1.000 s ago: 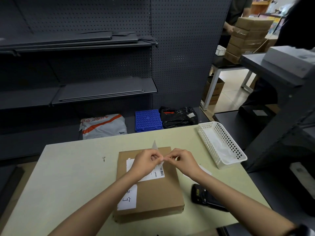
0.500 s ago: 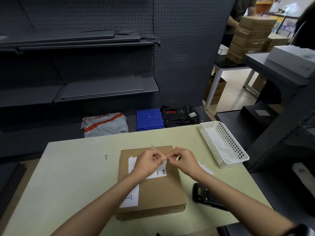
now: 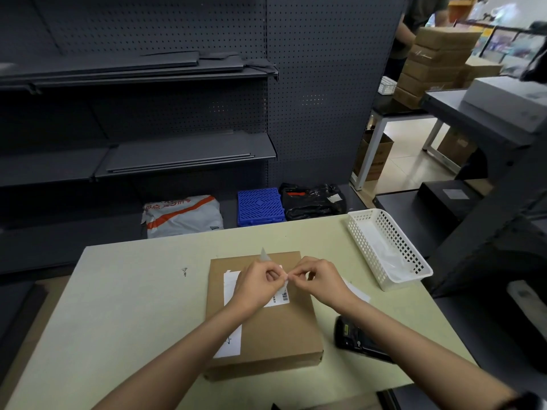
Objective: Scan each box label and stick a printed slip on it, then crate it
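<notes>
Cardboard box [image 3: 266, 327], flat and brown, lies in the middle of the bench [image 3: 118, 306], its white shipping label [image 3: 281, 298] partly under the hands. Both hands meet just above its far half: the left hand [image 3: 257, 287] and the right hand [image 3: 319, 281] each pinch, thumb against fingertip, a small printed slip [image 3: 284, 283] held between them, while a pale strip that looks like peeled backing [image 3: 263, 255] pokes up behind the left knuckles. Each grip is closed down to a fine pinch on the paper, other fingers curled.

I judge the slip to be featherlight, limp and sticky on one face, so it should be held only by its corners, or it will curl and cling to skin. The box looks stiff and light to moderate; taking it by its two long edges should serve for crating. A black handheld scanner [image 3: 359, 340] lies just right of the box, and a white mesh basket [image 3: 384, 250] sits at the far right of the bench.

Print on the slip and most of the label is hidden by the hands. No crate can be picked out with certainty, and whether the slip is fully free of its backing cannot be told
</notes>
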Demonstrator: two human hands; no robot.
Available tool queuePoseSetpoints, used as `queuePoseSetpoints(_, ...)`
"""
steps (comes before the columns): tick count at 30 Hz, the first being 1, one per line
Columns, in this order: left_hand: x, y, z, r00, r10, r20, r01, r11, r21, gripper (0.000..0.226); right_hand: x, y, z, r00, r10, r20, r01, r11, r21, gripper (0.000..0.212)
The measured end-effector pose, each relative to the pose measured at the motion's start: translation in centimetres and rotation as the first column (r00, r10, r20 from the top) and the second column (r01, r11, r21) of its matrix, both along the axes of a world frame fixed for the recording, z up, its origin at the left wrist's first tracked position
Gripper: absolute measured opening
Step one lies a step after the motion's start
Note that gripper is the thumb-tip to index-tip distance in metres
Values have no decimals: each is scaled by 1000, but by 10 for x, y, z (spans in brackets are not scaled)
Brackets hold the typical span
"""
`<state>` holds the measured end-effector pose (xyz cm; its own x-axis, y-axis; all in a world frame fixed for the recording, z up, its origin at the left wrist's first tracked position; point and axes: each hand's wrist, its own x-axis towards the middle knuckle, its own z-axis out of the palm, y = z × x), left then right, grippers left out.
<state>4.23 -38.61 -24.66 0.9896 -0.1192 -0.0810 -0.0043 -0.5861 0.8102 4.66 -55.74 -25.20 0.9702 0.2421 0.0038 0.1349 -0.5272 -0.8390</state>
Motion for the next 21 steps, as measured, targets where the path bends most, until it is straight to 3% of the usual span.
queuePoseSetpoints(6,-2,-3,-2,999,35,-12,-35,999,10,15,1,1,-2,999,-51,16,52,997,-63,11)
queuePoseSetpoints(13,1,14,-5,999,19,46,-32,953,301,8,7,-27,-7,980,-197,16,196,956,-218,15)
queuePoseSetpoints(21,6,30,-15,996,24,83,-54,923,382,11,6,-63,-17,965,-264,-5,244,900,-360,12)
